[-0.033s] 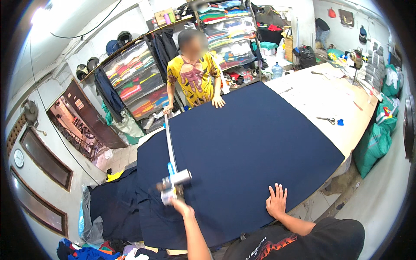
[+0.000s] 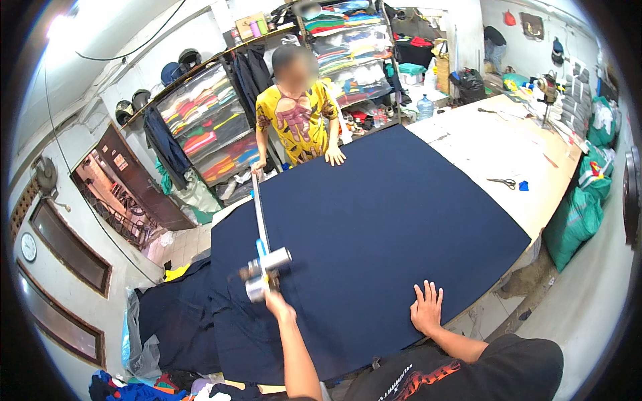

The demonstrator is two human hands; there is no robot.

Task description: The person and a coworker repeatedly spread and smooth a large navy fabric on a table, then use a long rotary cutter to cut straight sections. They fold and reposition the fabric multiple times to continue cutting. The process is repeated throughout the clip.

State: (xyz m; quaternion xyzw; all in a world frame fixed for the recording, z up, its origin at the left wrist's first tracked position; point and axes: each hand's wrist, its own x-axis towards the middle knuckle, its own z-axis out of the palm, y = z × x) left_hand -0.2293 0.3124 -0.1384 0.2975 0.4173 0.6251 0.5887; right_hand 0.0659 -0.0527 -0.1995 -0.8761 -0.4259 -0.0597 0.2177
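My left hand (image 2: 279, 304) grips the handle of a silver cloth-cutting machine (image 2: 274, 259), which has a cylindrical motor and sits on a long pale metal rail (image 2: 261, 207). The rail lies across a large dark navy fabric (image 2: 374, 220) spread on the table. My right hand (image 2: 426, 307) rests open on the fabric to the right, fingers spread. Across the table, a person in a yellow patterned shirt (image 2: 297, 130) holds the rail's far end with one hand (image 2: 258, 166) and rests the other (image 2: 334, 155) flat on the cloth.
Scissors (image 2: 501, 182) and a blue scrap (image 2: 523, 186) lie on the pale tabletop (image 2: 481, 140). Green sacks (image 2: 572, 227) line the right wall. More navy fabric (image 2: 174, 321) hangs at the left, near heaped colored cloths (image 2: 140, 387). Shelves (image 2: 207, 127) stand behind. Another person (image 2: 495, 47) is far back.
My left hand and the cutting machine have moved a short way forward along the rail, toward the other person. My right hand stays in place on the fabric.
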